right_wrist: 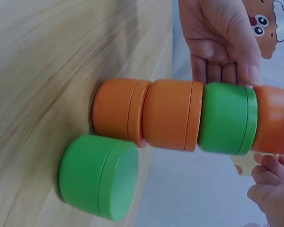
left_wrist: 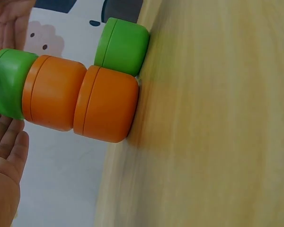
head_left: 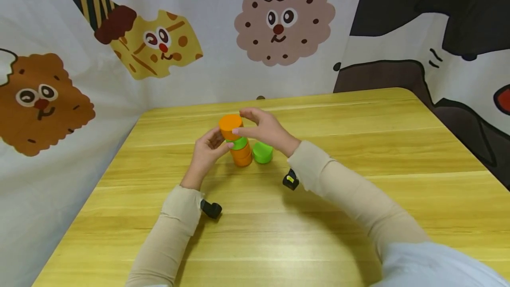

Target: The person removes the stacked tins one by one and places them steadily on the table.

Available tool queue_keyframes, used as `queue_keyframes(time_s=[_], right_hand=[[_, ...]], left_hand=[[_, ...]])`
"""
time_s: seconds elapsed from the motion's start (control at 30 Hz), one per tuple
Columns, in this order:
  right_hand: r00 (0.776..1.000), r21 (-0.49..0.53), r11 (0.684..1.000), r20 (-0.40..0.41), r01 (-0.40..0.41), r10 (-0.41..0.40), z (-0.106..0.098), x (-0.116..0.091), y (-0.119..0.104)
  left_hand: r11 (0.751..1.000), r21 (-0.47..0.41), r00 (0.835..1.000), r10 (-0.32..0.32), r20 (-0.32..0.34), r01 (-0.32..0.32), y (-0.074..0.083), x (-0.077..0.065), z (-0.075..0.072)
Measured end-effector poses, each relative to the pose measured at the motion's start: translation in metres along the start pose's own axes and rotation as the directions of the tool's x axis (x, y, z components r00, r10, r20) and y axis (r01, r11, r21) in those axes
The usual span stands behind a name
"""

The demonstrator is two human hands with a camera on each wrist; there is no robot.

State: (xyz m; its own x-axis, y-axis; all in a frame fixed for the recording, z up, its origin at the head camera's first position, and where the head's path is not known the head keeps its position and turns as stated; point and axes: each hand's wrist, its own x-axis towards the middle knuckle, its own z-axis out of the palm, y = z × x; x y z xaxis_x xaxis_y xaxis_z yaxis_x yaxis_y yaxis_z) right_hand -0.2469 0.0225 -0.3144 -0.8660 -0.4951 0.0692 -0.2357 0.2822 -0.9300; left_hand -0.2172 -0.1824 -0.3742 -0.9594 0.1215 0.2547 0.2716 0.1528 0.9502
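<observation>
Two hands meet at the top of a stack of round tubs on a wooden worktop. The right hand arches over the stack from the right, its thumb and fingers curled round the orange top tub, grasping it. The left hand comes in from the left, a little lower, fingers curved toward the green tub just under the top one; whether it grips or only steadies that tub cannot be told.

The stack stands upright, its long axis vertical, and lies straight ahead between the two hands. From the top down it runs orange, green, orange, orange (four tubs in all). The right hand is the nearer to the top tub.

A loose green tub sits on the worktop just right of the stack's base, close against it. Behind the stack hangs a curtain printed with cartoon biscuit faces.
</observation>
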Motion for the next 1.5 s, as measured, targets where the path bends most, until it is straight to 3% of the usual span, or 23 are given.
queue_keyframes(time_s=[0.43,0.9,1.2,1.5], right_hand=[[0.998,-0.040,0.999,-0.057,-0.004,0.002,0.016,0.008,-0.004],[0.997,-0.015,0.999,-0.071,0.029,-0.030,0.017,0.007,-0.002],[0.995,0.053,0.998,-0.094,0.044,-0.039,0.009,0.002,-0.001],[0.979,0.086,0.992,-0.193,0.088,-0.070,-0.006,-0.009,0.018]], left_hand=[[0.997,0.047,0.998,-0.062,0.007,0.062,-0.009,-0.002,0.003],[0.997,0.046,0.998,-0.066,-0.003,0.066,-0.010,-0.001,0.003],[0.998,0.038,0.999,-0.047,0.005,0.047,-0.012,-0.002,0.002],[0.999,0.033,1.000,-0.031,0.000,0.031,-0.013,-0.001,0.003]])
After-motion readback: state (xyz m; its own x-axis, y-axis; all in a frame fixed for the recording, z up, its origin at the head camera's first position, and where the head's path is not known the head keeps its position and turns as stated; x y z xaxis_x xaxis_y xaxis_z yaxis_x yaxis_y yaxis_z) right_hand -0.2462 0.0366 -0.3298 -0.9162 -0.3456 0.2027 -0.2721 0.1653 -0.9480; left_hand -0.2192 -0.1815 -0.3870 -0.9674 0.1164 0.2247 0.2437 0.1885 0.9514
